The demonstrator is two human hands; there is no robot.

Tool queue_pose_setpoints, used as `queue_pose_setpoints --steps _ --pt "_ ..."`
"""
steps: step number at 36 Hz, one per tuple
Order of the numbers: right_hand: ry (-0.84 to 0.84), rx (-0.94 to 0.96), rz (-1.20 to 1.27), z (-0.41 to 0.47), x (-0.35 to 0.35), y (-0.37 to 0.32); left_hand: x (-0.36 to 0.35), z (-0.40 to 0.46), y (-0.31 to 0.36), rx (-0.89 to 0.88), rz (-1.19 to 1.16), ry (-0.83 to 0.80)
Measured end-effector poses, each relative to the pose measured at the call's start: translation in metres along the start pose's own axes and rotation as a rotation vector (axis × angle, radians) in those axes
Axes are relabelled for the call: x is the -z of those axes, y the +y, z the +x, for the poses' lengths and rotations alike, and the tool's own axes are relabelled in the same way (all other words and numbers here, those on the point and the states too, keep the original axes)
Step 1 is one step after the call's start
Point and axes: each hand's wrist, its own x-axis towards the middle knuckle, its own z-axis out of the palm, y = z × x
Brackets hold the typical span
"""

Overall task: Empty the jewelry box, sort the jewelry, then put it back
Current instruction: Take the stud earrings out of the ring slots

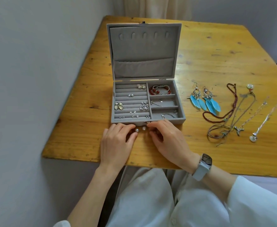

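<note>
A grey velvet jewelry box [148,120] stands open on the wooden table [78,112], its lid upright. The ring-roll half on the left holds several stud and flower earrings [119,106]. The right compartments hold a red bead bracelet [159,90] and thin silver chains [163,102]. Just in front of the box, my left hand [116,145] pinches a pearl stud [136,130] at its fingertips. Beside it, my right hand [168,141] pinches a second pearl stud [144,128]. Both hands have curled fingers and rest on the table.
To the right of the box lie blue feather earrings [205,102], a dark red bead necklace [231,105] and several thin necklaces [242,122] spread out on the wood. A grey wall runs along the table's left side. My lap is under the near table edge.
</note>
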Motion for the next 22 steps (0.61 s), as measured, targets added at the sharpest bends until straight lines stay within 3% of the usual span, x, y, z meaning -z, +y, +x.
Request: queue_pose_setpoints --steps 8,16,22 --pt "0.035 0.064 0.112 0.017 0.023 0.004 0.006 0.006 0.001 -0.038 -0.071 0.145" --pt "0.047 0.098 0.053 0.051 0.028 0.011 0.011 0.029 0.002 0.009 -0.044 0.215" --pt "0.033 0.047 -0.137 0.108 0.015 0.026 0.012 0.076 -0.005 0.077 0.028 0.162"
